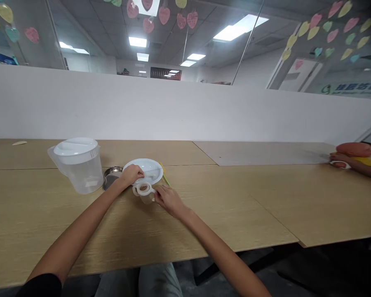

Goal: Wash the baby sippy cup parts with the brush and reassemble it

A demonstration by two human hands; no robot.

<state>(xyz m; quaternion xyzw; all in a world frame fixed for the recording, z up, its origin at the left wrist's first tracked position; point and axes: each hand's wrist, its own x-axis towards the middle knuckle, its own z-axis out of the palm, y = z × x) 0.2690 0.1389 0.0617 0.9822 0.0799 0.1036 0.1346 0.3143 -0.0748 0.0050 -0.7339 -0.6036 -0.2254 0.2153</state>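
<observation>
My right hand (169, 199) pinches the side of a small clear plastic cup (146, 199) with a whitish ring-shaped rim, just in front of the plate. Over the left part of a white plate (153, 176) is my left hand (132, 174), its fingers closed together. A thin line runs from its fingertips across the plate, but I cannot make out what they hold. Partly hidden behind my left wrist stands a round metal bowl (110, 178). A yellow and green thin utensil (166, 179) sticks out from the plate's right edge.
A large translucent pitcher (85, 173) with a white lid stands left of the bowl. A flat pale piece (19, 143) lies at the far left. At the right edge, another person's arm (358, 165) rests on the table, near a white wall (185, 111).
</observation>
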